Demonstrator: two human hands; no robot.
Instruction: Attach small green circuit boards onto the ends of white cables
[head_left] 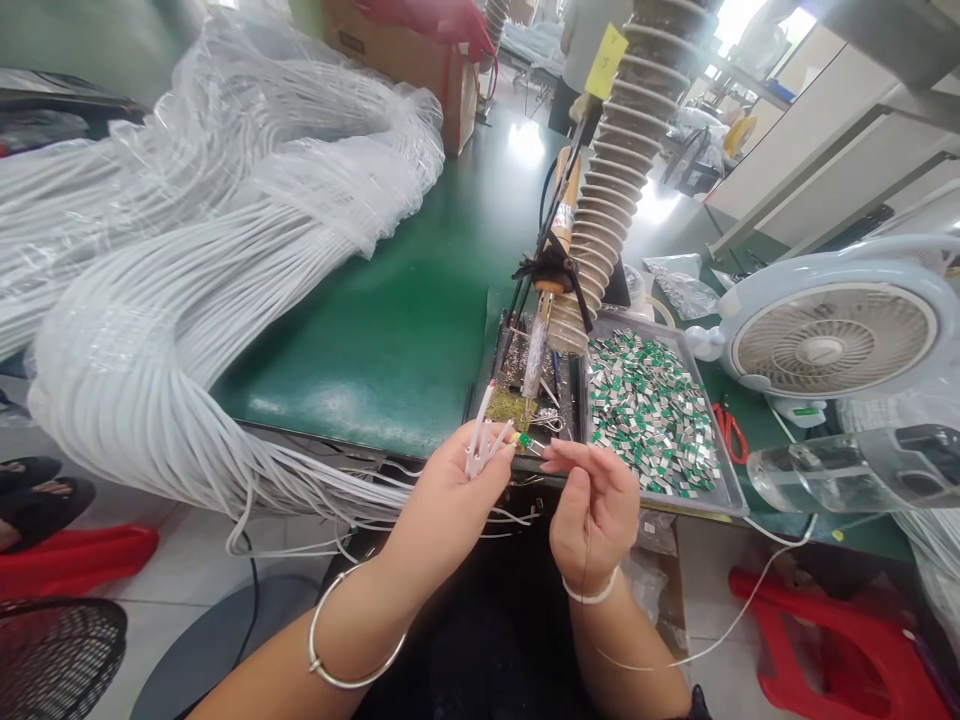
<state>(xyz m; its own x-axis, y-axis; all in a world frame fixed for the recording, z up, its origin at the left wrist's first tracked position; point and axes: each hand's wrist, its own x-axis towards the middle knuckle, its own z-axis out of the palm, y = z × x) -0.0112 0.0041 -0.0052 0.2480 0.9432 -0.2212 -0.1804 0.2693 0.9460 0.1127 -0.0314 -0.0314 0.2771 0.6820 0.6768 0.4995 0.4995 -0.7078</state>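
Note:
My left hand (446, 490) is closed around several short white cable ends (480, 450). At its thumb and fingertip sits a small green circuit board with a metal connector (525, 440), just below the tip of a clamped soldering iron (537, 345). My right hand (596, 510) is close by on the right, its fingers curled together and pointing at the connector. A thin solder wire (630, 667) runs up into that hand; the wire's tip between the fingers is hard to make out.
A large plastic-wrapped bundle of white cables (187, 250) covers the left of the green table (360, 350). On the right lie a tray (731, 490) of green-and-silver connectors, red-handled pliers (729, 432), a fan (832, 330) and a clear bottle (810, 470). A ribbed hose (622, 150) hangs beside the iron.

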